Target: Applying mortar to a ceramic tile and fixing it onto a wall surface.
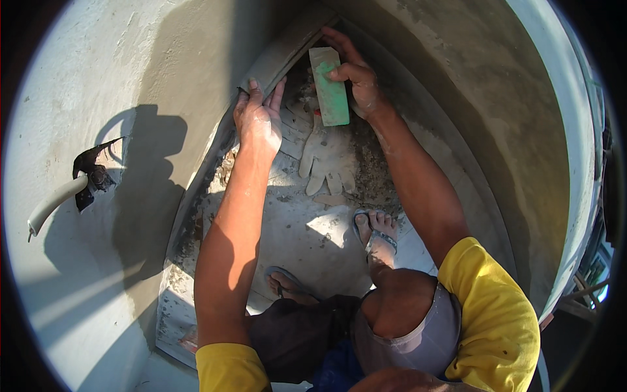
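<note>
My left hand point(259, 123) is up at the base of the left wall, its fingers curled over the near end of a grey strip point(287, 53). That strip slants along the wall toward the far corner. In my right hand point(358, 81) is a green rectangular block point(332, 88), dusted whitish at its far end, with the thumb pressed on its face. The right fingertips reach up to the far end of the strip. Below the block, a dusty whitish work glove point(328, 157) lies on the floor.
Curved plastered walls with damp grey patches point(450, 72) close in on both sides. From a ragged hole in the left wall sticks a pale conduit pipe point(55, 204). My sandalled feet point(379, 228) stand on the dusty floor point(313, 251), with rubble along the edges.
</note>
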`<state>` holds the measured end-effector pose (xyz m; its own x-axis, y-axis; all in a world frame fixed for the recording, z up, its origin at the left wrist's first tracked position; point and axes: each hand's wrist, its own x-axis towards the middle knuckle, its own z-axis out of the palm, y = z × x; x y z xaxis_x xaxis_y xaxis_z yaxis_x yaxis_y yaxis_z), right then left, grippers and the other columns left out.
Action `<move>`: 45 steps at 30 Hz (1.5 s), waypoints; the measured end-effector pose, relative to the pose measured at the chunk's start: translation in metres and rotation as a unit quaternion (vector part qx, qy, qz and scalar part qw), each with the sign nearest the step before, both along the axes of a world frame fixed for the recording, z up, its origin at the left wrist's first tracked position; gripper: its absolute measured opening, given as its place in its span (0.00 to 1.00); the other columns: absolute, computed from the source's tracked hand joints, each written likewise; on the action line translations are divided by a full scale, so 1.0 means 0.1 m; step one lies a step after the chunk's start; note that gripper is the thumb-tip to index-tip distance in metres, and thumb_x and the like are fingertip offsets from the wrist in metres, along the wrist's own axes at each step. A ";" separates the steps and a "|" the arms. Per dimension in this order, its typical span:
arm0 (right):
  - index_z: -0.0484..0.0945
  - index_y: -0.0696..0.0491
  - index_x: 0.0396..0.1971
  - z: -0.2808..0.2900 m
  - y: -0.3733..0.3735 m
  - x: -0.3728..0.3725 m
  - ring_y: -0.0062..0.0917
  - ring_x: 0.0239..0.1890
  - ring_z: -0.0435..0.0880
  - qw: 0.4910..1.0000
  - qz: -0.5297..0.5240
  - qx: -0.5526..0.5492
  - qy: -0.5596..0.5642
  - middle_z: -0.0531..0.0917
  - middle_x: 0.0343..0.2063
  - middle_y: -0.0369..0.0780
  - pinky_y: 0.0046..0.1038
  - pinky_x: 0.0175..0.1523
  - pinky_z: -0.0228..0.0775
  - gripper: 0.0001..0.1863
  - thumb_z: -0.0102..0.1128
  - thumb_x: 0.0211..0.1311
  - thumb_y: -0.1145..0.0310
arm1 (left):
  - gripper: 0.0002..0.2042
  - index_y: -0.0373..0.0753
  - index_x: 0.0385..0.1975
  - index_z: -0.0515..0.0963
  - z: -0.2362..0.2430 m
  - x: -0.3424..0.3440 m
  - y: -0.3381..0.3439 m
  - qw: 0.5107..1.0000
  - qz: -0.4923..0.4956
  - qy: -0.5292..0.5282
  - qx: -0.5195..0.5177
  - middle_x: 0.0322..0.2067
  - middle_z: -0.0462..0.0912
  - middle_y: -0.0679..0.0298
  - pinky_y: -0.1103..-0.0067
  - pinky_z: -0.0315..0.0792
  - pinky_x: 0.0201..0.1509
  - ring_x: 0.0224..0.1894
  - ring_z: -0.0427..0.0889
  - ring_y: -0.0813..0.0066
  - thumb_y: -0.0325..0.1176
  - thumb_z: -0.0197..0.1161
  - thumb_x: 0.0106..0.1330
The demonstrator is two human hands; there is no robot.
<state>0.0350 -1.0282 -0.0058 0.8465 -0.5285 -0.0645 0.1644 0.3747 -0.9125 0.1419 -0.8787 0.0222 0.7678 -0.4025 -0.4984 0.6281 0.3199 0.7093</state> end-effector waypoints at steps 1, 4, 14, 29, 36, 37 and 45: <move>0.58 0.49 0.68 0.01 0.00 0.00 0.30 0.47 0.78 1.000 -0.001 -0.001 0.000 0.65 0.61 0.43 0.33 0.51 0.76 0.43 0.52 0.44 0.68 | 0.18 0.26 0.58 0.61 0.00 0.00 0.00 1.000 -0.001 -0.003 -0.002 0.57 0.70 0.49 0.66 0.72 0.65 0.57 0.73 0.52 0.29 0.49 0.73; 0.58 0.50 0.68 0.04 -0.01 -0.01 0.30 0.53 0.74 1.000 0.004 -0.003 0.002 0.65 0.62 0.43 0.32 0.58 0.70 0.43 0.52 0.43 0.68 | 0.18 0.26 0.58 0.61 0.00 0.00 -0.02 1.000 -0.002 -0.006 -0.002 0.57 0.70 0.49 0.66 0.72 0.66 0.58 0.73 0.51 0.29 0.49 0.73; 0.59 0.51 0.68 0.09 0.03 0.00 0.28 0.60 0.66 1.000 0.000 -0.006 0.008 0.66 0.62 0.42 0.26 0.65 0.55 0.44 0.51 0.42 0.67 | 0.18 0.27 0.59 0.60 -0.04 0.01 0.01 1.000 -0.001 0.005 -0.009 0.57 0.70 0.48 0.67 0.71 0.66 0.58 0.73 0.49 0.29 0.49 0.74; 0.57 0.49 0.68 0.11 0.32 -0.04 0.28 0.59 0.68 0.997 0.063 0.036 0.006 0.64 0.63 0.44 0.26 0.65 0.56 0.46 0.57 0.41 0.72 | 0.23 0.25 0.59 0.58 -0.04 0.05 0.49 1.000 -0.020 0.005 -0.016 0.58 0.68 0.47 0.66 0.69 0.68 0.59 0.72 0.51 0.33 0.53 0.72; 0.51 0.49 0.70 0.11 0.68 -0.03 0.26 0.58 0.67 0.990 0.139 0.016 0.012 0.65 0.61 0.42 0.26 0.63 0.57 0.50 0.56 0.38 0.71 | 0.23 0.24 0.59 0.59 -0.05 0.11 1.08 0.999 -0.003 0.036 0.008 0.58 0.68 0.49 0.66 0.66 0.70 0.62 0.69 0.53 0.34 0.53 0.72; 0.51 0.49 0.70 0.14 0.74 -0.05 0.26 0.58 0.67 0.990 0.141 0.015 0.011 0.65 0.61 0.42 0.26 0.63 0.57 0.50 0.56 0.38 0.71 | 0.23 0.24 0.59 0.59 -0.08 0.13 1.22 0.999 -0.001 0.035 0.007 0.58 0.68 0.49 0.66 0.66 0.70 0.62 0.69 0.53 0.34 0.53 0.72; 0.53 0.49 0.70 0.22 1.27 -0.22 0.22 0.56 0.66 0.960 0.276 0.029 0.038 0.66 0.57 0.39 0.21 0.61 0.57 0.49 0.55 0.38 0.79 | 0.23 0.26 0.59 0.62 -0.04 0.02 2.22 0.998 -0.033 0.049 0.034 0.59 0.68 0.48 0.72 0.69 0.68 0.61 0.71 0.55 0.37 0.54 0.72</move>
<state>0.0132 -0.9007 0.0160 0.9883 0.0063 -0.1525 -0.1399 0.4360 -0.8890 0.1440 -0.6564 0.0177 0.6864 -0.4133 -0.5984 0.7142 0.2277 0.6619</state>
